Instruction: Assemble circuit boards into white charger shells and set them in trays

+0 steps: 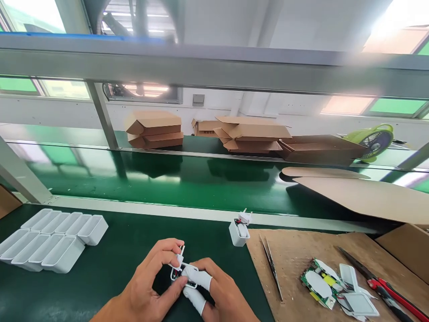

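Here both hands [187,286] pinch the small white charger part [181,270] between them.

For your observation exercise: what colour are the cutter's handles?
Red, on the cutter; head view.

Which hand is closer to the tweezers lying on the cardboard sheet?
Right. The right hand is just left of the tweezers; the left hand is farther left.

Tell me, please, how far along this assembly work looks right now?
Done: one white case stands apart on the mat with a plug part in it. In hand: the left hand and right hand press together a small white unit. Left: a batch of empty white cases waits.
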`<state>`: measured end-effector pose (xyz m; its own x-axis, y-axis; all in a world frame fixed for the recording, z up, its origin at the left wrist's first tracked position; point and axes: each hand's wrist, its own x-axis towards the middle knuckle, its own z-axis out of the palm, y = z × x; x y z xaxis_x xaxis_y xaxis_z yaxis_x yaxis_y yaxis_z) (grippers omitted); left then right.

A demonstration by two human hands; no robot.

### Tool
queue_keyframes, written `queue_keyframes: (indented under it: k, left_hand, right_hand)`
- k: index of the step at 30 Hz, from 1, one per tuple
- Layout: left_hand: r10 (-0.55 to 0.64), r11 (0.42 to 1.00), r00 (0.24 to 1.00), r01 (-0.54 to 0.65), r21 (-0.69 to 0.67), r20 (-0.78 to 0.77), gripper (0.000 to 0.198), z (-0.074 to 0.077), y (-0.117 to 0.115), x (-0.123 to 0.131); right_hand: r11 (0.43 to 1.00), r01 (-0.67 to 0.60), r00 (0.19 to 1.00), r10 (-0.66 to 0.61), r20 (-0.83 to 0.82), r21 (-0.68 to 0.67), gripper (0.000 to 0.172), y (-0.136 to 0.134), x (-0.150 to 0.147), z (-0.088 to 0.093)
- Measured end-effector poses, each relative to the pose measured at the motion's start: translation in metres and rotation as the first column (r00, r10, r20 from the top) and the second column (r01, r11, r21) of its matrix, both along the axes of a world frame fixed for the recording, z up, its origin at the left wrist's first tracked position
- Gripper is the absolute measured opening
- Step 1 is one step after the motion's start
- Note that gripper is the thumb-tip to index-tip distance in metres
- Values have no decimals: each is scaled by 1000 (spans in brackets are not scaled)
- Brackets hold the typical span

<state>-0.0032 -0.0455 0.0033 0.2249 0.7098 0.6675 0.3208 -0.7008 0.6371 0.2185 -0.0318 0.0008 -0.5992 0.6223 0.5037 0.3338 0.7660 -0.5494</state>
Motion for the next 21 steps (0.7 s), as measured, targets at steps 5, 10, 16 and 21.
queue_keyframes:
  k: [5, 10, 16, 21]
  left_hand:
    - [-19, 998, 1000, 19, -57, -4, 29, -2, 3, -6]
    - [100, 991, 992, -106, -76, -77, 66, -10, 3, -9]
    - [63, 998, 986, -61, 17, -153, 81, -13, -7, 4]
    - [66, 998, 996, -67, -15, -58, 71, -10, -12, 12]
  right_hand:
    - [999, 15, 995, -19, 101, 38, 41, 2, 1, 2]
    - [972, -4, 997, -15, -81, -234, 30, 6, -1, 7]
    - [280, -352, 839, -329, -434, -893, 56, 2, -12, 18]
    - [202, -432, 781, -403, -477, -879, 60, 1, -19, 10]
